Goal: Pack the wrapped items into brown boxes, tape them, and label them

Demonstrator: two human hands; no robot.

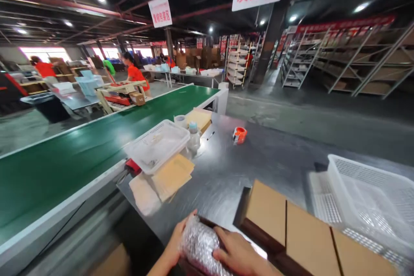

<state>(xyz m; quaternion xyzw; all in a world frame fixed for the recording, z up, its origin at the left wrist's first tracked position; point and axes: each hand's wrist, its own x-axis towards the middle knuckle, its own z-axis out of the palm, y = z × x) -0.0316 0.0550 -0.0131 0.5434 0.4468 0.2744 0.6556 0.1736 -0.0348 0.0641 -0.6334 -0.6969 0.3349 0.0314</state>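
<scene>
A bubble-wrapped package [202, 241] is at the near edge of the metal table, low in the head view. My left hand [177, 238] is curled against its left side, fingertips behind the far corner. From the right, my right hand [235, 250] grips the wrap, its thumb and fingers bent over the top. Brown cardboard shows around the package, partly hidden by it and my hands; whether the package sits inside a box I cannot tell. Just right of my right hand stand three closed brown cardboard boxes [305, 228] in a row.
White plastic basket [371, 198] at right; another white basket [157, 144] at left beside yellow padded envelopes [173, 174], a clear bottle [194, 138] and a pen [211, 135]. An orange tape roll [239, 135] lies further back. A green conveyor belt [106, 131] runs along the left.
</scene>
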